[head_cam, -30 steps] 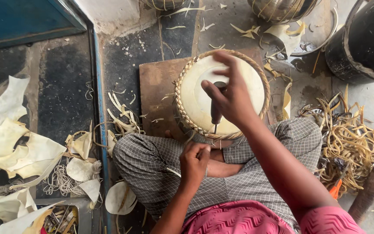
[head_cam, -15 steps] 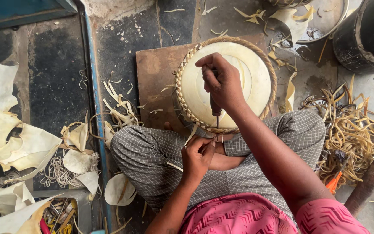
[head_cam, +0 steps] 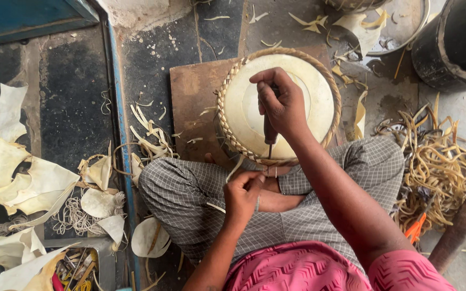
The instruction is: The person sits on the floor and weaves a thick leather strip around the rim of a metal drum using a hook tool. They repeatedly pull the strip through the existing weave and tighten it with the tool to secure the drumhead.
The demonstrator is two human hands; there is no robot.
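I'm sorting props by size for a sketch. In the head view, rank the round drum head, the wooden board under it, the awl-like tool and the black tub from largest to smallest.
1. Wooden board, though partly covered.
2. Round drum head, close to the board, so that order is unsure.
3. Black tub, cut off by the frame, so its full size is unknown.
4. Awl-like tool, held in the right hand.

Lowered right hand with the awl, tip brought to the drum's braided rim; raised left hand, pinching a strip just below.
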